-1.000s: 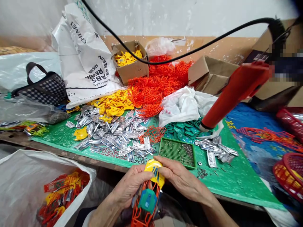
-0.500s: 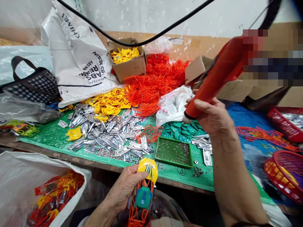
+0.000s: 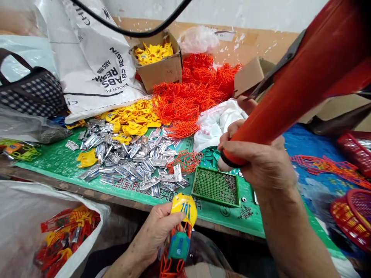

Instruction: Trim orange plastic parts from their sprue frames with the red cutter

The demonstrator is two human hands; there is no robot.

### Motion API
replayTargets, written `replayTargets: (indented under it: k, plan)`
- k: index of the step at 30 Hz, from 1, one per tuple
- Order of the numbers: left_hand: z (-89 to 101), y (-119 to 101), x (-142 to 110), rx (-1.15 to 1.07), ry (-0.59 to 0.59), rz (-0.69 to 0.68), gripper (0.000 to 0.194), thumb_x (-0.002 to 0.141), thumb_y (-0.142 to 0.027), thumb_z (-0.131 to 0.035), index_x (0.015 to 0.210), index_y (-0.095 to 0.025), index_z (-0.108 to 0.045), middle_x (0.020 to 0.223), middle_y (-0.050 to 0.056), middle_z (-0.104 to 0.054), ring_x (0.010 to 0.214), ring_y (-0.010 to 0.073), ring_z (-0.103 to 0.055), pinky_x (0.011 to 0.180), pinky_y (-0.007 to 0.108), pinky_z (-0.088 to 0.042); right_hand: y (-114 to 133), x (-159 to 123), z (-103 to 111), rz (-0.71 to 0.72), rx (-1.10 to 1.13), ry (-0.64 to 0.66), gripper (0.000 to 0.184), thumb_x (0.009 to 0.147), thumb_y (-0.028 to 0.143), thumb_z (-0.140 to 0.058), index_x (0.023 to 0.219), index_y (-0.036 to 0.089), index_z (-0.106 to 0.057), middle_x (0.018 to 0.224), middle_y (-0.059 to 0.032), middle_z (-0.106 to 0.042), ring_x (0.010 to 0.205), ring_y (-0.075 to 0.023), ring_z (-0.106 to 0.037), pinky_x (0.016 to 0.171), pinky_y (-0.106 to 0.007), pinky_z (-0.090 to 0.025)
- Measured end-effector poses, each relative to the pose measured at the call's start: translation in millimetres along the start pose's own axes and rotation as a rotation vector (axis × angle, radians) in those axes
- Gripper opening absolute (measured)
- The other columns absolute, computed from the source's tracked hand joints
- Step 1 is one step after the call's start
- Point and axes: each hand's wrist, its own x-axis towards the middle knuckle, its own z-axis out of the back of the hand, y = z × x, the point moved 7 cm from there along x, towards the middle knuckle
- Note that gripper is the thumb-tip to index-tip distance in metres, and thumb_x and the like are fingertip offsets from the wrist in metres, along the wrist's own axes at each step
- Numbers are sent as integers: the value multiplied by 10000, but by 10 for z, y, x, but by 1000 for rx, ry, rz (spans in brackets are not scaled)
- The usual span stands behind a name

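Note:
My left hand [image 3: 153,233] is closed around a toy assembly [image 3: 179,235] made of a yellow cap, an orange wire-like frame and a teal piece, held low in front of the table edge. My right hand [image 3: 257,160] grips the lower end of an orange electric screwdriver [image 3: 292,92] that hangs from a black cable [image 3: 130,31]. Its tip hovers just right of and above the green screw tray [image 3: 216,185]. Silver metal clips [image 3: 133,162] lie in a heap left of the tray.
Yellow parts [image 3: 133,121], orange frames [image 3: 188,96] and teal parts [image 3: 210,156] are piled on the green mat [image 3: 55,162]. A cardboard box [image 3: 158,58], a white resin sack [image 3: 92,65], a checked bag [image 3: 31,92], red baskets [image 3: 353,216] and a sack of assembled pieces [image 3: 66,235] surround the work area.
My right hand left the toy, reached up and took the orange screwdriver, then pulled it down and nearer. My left hand kept hold of the toy assembly.

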Motion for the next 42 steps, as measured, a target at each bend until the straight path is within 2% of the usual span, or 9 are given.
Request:
replayTargets:
  k: [3, 6, 10, 14, 19, 23, 27, 36, 42]
  plan:
    - [-15, 2, -7, -9, -8, 18, 206, 633, -315, -773, 698, -125, -727, 531, 15, -653, 441, 95, -545, 422, 167, -398, -102, 13, -13, -28, 51, 11, 284, 579, 163, -804, 645, 231, -536, 619, 42, -509, 551, -126, -538, 362, -219, -415]
    - [-25, 3, -3, -16, 1, 7, 208, 642, -298, -768, 738, -116, -741, 574, 29, -683, 455, 87, -551, 441, 163, -415, -182, -13, -45, -47, 60, 97, 313, 579, 161, -832, 660, 238, -539, 672, 41, -553, 592, -132, -574, 415, -240, -467]
    - [-33, 6, -4, -19, -10, 13, 199, 635, -300, -775, 710, -121, -729, 526, 16, -657, 434, 88, -546, 428, 160, -407, 30, 61, -53, 35, 68, 123, 300, 567, 246, -880, 739, 232, -634, 758, 32, -635, 657, -140, -633, 616, -320, -548]
    - [-47, -5, -18, -12, -15, 10, 222, 632, -314, -789, 717, -117, -732, 521, 9, -654, 427, 79, -535, 419, 151, -392, 218, 167, -132, 56, 55, 190, 349, 575, 298, -877, 826, 234, -644, 705, 41, -652, 562, -131, -616, 551, -303, -506]
    - [-36, 39, -3, -82, 18, 13, 167, 675, -282, -782, 714, -129, -724, 522, 0, -650, 453, 89, -561, 450, 160, -416, -115, 15, -95, 0, 41, 128, 568, 576, 206, -862, 1080, 255, -605, 663, 60, -665, 545, -126, -597, 508, -266, -482]
    - [-36, 71, 27, -142, 53, 17, 144, 683, -262, -784, 701, -139, -713, 551, 9, -668, 496, 111, -604, 492, 181, -454, -464, -188, 13, -43, -46, 13, 320, 615, 197, -831, 858, 238, -628, 666, 54, -654, 534, -114, -563, 508, -278, -486]
    - [-52, 67, 35, -125, 45, 24, 164, 684, -278, -788, 720, -130, -728, 538, 9, -660, 482, 103, -588, 480, 173, -440, -583, -289, 49, -56, -62, -28, 198, 658, 197, -790, 662, 231, -595, 654, 27, -631, 553, -139, -558, 507, -310, -497]
    - [-32, 64, 27, -85, 12, 47, 213, 681, -296, -779, 791, -117, -744, 592, 27, -688, 483, 96, -584, 488, 174, -443, -664, -333, 44, -31, -89, -16, 111, 675, 193, -734, 649, 202, -627, 643, 12, -614, 556, -141, -555, 543, -318, -490]
    - [-13, 82, 31, -69, -17, 66, 258, 655, -313, -786, 807, -110, -741, 603, 38, -688, 489, 108, -593, 483, 186, -448, -709, -334, 93, -24, -90, -73, 116, 648, 164, -742, 698, 200, -644, 686, 13, -633, 583, -142, -570, 583, -328, -500]
